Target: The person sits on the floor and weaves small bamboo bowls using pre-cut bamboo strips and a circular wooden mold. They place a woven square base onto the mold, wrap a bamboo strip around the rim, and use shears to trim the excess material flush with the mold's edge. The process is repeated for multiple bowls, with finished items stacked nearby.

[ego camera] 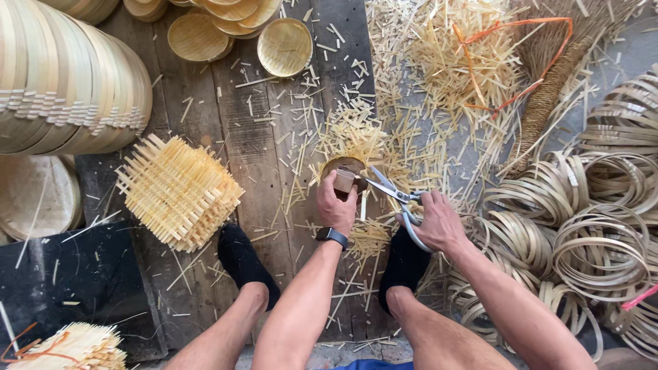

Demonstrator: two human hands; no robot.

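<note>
My left hand (336,204) presses a small wooden block (344,181) onto a round bamboo ring with slats (346,164), holding it against the wooden floor. A dark watch sits on that wrist. My right hand (439,220) grips a pair of scissors (394,193) with pale handles, its blades apart and pointing left at the ring's edge. Loose cut bamboo slivers (356,130) lie all around the ring. My two feet in black socks (243,259) rest on either side of my arms.
A square stack of crossed bamboo slats (179,192) lies at left. Stacked round bamboo lids (68,82) sit at upper left, small round trays (284,46) at top. Piles of bamboo hoops (603,226) fill the right. A broom (548,89) and orange cord (521,55) lie at top right.
</note>
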